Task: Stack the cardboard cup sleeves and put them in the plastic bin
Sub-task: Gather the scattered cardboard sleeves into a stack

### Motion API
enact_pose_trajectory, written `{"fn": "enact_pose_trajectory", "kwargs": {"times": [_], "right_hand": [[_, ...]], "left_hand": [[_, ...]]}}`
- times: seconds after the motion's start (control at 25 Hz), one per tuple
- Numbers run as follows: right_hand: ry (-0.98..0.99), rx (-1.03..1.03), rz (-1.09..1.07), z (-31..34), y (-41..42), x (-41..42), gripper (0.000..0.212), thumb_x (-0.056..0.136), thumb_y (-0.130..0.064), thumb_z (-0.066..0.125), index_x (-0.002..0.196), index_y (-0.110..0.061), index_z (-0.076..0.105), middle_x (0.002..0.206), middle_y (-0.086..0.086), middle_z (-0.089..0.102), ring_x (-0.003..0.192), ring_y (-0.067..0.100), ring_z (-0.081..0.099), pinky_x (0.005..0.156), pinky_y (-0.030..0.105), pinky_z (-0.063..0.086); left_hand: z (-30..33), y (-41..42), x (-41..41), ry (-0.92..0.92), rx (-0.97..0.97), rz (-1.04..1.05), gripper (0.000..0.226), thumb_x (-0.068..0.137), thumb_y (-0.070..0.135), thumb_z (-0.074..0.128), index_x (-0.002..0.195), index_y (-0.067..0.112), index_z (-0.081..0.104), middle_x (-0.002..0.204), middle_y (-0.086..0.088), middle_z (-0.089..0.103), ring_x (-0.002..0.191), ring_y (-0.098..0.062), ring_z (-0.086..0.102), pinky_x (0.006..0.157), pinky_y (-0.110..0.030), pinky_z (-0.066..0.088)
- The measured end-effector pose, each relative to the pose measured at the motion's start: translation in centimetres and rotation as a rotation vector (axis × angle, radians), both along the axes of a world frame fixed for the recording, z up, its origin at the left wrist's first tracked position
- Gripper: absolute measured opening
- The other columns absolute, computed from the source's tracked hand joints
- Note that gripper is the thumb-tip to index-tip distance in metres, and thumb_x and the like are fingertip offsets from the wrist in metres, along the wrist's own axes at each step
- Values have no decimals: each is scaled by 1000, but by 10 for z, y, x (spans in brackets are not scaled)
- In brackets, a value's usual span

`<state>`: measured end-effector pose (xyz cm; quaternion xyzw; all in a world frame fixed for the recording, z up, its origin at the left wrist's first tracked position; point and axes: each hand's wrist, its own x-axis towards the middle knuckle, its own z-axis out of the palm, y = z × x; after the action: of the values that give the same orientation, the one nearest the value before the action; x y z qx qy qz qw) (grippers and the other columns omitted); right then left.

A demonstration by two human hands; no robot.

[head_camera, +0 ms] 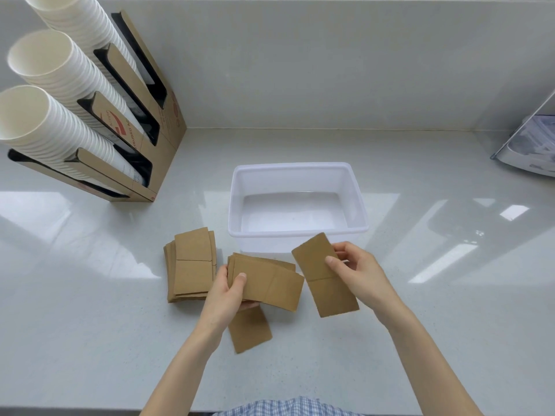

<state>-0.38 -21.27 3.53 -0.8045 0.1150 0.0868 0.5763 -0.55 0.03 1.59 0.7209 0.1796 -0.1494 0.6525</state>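
Note:
A white translucent plastic bin (357,202) stands open on the counter, nothing inside it. My left hand (225,291) grips a small bundle of flat brown cardboard sleeves (270,282) just in front of the bin. My right hand (359,273) holds a single flat sleeve (326,288) by its upper edge, tilted, to the right of the bundle. A loose pile of several sleeves (192,265) lies on the counter left of my left hand. One more sleeve (250,330) lies flat beneath my left hand.
A cardboard dispenser (162,136) with three slanted stacks of white paper cups (45,124) stands at the back left. A white appliance or container (531,148) sits at the far right edge. The grey counter (420,310) meets a wall behind the bin.

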Motion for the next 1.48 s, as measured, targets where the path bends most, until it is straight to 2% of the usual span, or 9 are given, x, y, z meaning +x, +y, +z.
{"fn": "enact_pose_trajectory", "kwargs": {"times": [0.16, 0.24, 0.4, 0.8, 0.96, 1.08, 1.16, 1.28, 1.48], "right_hand": [[-24, -208, 275, 6, 22, 5, 22, 90, -22, 50, 107, -24, 63, 86, -16, 61, 77, -1, 55, 64, 7, 42], [-67, -285, 330, 4, 36, 6, 25, 89, -20, 51, 112, -22, 61, 94, -11, 63, 87, 4, 57, 69, 5, 40], [-133, -332, 342, -4, 53, 10, 26, 86, -21, 54, 112, -21, 60, 102, -1, 56, 109, 13, 52, 84, 19, 36], [-217, -299, 270, -6, 59, 11, 25, 90, -24, 50, 113, -19, 57, 106, -5, 43, 103, 10, 50, 87, 18, 42], [-240, -284, 169, -6, 51, 15, 22, 91, -20, 47, 111, -16, 55, 104, -3, 49, 91, 7, 51, 78, 14, 39], [-160, -326, 186, -13, 57, 12, 24, 90, -21, 47, 113, -13, 50, 101, -1, 53, 87, 11, 53, 81, 26, 44], [-79, -377, 248, -21, 69, 5, 30, 89, -27, 48, 115, -12, 48, 106, 1, 54, 94, 17, 55, 84, 31, 45], [59, -548, 396, -35, 95, -5, 51, 85, -43, 52, 121, -9, 42, 122, 8, 49, 115, 25, 46, 95, 36, 37], [81, -815, 490, -43, 129, -9, 75, 74, -51, 62, 126, -3, 35, 128, 14, 38, 118, 31, 35, 95, 40, 32]], "left_hand": [[2, -8, -2, 14, -26, -29, 23, 94, 16, 37, 114, 12, 46, 110, -6, 58, 97, -29, 62, 50, -11, 52], [3, -10, -2, 7, -28, -53, 24, 94, 17, 36, 114, 10, 46, 111, -9, 57, 98, -25, 60, 52, -13, 53], [5, -15, -3, -4, -88, -73, 24, 94, 22, 36, 109, 8, 49, 98, -5, 57, 85, -12, 59, 57, -17, 57], [1, 2, -1, -103, -23, -40, 25, 88, 16, 51, 113, 17, 46, 104, -1, 61, 94, -12, 62, 66, -17, 57], [7, 33, 8, -151, 1, 118, 30, 87, 17, 52, 117, 19, 47, 113, -2, 60, 102, -19, 60, 82, -33, 54], [13, 50, 11, -191, -16, 181, 29, 89, 15, 49, 117, 18, 45, 104, 1, 60, 80, -10, 67, 65, -23, 58], [15, 57, 11, -200, -28, 202, 25, 89, 14, 48, 113, 17, 45, 100, 4, 60, 68, -2, 67, 63, -20, 58], [12, 66, 10, -194, -23, 251, 24, 89, 13, 49, 112, 13, 45, 111, -6, 58, 85, -12, 63, 71, -27, 58], [8, 73, 8, -201, -2, 298, 21, 89, 13, 48, 110, 12, 45, 114, -8, 55, 89, -12, 58, 64, -15, 56]]}}
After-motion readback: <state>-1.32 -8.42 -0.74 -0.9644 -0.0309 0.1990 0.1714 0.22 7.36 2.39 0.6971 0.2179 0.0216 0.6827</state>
